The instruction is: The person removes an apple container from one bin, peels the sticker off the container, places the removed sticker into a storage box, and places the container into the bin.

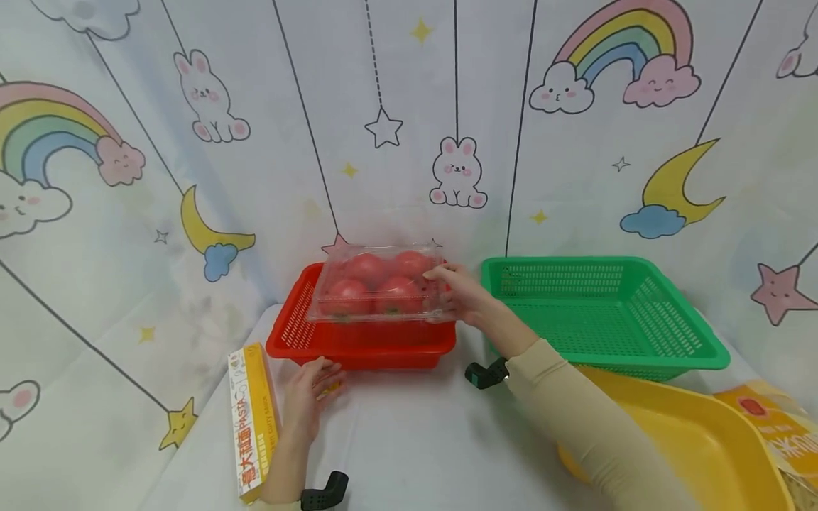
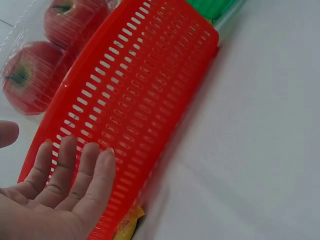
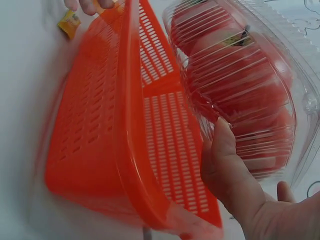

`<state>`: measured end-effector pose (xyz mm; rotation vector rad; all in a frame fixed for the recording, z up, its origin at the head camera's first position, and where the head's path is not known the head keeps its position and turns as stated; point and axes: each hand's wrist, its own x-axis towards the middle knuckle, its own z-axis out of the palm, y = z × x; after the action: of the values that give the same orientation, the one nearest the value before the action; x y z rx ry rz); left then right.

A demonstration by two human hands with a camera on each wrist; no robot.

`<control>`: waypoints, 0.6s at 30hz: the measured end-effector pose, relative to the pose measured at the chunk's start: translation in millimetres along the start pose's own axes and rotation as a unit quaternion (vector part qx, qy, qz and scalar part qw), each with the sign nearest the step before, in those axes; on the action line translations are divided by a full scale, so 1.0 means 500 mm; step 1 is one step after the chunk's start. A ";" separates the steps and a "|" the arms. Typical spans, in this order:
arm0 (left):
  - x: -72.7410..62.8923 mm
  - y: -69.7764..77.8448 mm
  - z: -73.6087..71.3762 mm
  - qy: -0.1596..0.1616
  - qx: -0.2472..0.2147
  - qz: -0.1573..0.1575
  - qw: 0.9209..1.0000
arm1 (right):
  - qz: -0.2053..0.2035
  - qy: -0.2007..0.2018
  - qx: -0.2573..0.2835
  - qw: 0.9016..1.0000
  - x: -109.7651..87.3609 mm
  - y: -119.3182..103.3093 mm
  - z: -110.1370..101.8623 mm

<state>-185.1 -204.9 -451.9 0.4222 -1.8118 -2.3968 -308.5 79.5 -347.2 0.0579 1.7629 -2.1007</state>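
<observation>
A clear plastic box [image 1: 377, 284] of red apples [image 2: 35, 75] is held tilted above the red basket [image 1: 358, 348]. My right hand [image 1: 456, 291] grips the box at its right end; in the right wrist view the thumb [image 3: 224, 137] presses on its ribbed side. My left hand [image 1: 309, 397] is at the basket's front left, palm up with fingers loosely bent and nothing in them. In the left wrist view its fingertips [image 2: 90, 150] overlap the basket's slotted wall.
To the right stands a green basket [image 1: 569, 319], with a yellow tray [image 1: 677, 440] in front of it and an orange packet [image 1: 760, 419] beside that. A pasta box [image 1: 252, 419] lies at left. A small yellow packet [image 3: 69, 24] sits by the red basket's front.
</observation>
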 end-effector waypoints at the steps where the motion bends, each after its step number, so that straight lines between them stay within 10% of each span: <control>1: 0.003 -0.002 0.000 0.003 -0.002 -0.004 1.000 | 0.003 0.003 -0.001 1.000 0.006 0.002 0.004; 18: 0.030 -0.011 0.034 0.088 -0.131 -0.013 0.987 | 0.029 -0.001 -0.023 0.999 0.071 0.017 0.063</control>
<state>-203.5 -191.4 -455.1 0.6072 -1.4037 -2.4809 -331.3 38.7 -358.8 0.0935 1.7861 -2.0191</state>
